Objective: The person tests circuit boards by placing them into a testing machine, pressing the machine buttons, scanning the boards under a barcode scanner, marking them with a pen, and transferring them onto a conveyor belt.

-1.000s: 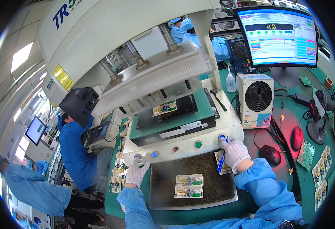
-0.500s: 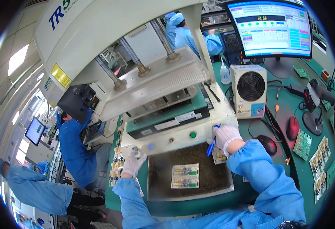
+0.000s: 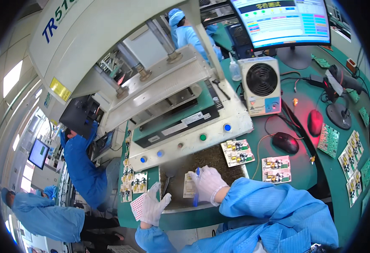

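My right hand (image 3: 210, 183), in a white glove, is closed round a blue pen (image 3: 196, 196) held upright. Its fingertips reach the upper edge of a pale circuit board (image 3: 188, 187) on the dark mat (image 3: 178, 204); the hand hides much of that board. My left hand (image 3: 153, 207), also gloved, is off the mat's lower left corner with thumb and fingers apart. Against its outer side is a small white sheet of red dots (image 3: 137, 207); whether it is attached to the glove cannot be seen. Another circuit board (image 3: 237, 153) overlaps the mat's upper right corner.
Beyond the mat stands a press machine (image 3: 180, 141) with a green button (image 3: 202, 137) and blue buttons (image 3: 227, 127). Rightward are a circuit board (image 3: 276, 169), a black mouse (image 3: 285, 142), a red mouse (image 3: 315, 122), a fan unit (image 3: 258, 86) and a monitor (image 3: 284, 25). Co-workers sit left and behind.
Both hands have left the machine's front buttons. My right hand moved down and left to the board with the pen; my left hand came down. The monitor's banner changed, and the view shifted.
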Action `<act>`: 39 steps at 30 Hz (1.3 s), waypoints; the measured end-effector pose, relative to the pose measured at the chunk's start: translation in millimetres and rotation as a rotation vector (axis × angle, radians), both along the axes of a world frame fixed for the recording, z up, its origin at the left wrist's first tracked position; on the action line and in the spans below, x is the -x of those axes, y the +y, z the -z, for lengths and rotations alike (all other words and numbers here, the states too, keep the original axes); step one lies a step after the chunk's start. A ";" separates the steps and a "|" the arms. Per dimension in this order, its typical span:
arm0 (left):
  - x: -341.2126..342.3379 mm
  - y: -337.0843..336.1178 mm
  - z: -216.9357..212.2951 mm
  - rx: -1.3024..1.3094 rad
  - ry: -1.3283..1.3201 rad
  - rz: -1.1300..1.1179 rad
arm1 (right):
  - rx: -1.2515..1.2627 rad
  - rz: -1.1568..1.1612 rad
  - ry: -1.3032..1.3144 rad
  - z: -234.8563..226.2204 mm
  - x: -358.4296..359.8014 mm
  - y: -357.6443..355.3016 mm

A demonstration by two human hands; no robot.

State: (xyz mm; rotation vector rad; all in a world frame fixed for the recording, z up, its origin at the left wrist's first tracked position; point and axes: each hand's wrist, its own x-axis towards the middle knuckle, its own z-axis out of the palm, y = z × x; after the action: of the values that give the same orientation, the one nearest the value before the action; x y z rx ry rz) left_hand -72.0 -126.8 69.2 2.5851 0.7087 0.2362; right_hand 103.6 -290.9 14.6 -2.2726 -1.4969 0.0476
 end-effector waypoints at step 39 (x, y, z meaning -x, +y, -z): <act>-425.5 -328.3 -3.0 0.422 -0.347 1.725 | -0.829 1.192 -0.297 -23.5 12.5 -381.3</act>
State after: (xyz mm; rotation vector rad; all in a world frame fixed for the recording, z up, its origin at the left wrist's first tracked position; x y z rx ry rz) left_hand 353.5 -455.1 72.2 1.8035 -1.4121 -0.0511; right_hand 91.1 -672.2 38.2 -2.0707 0.0303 -1.0482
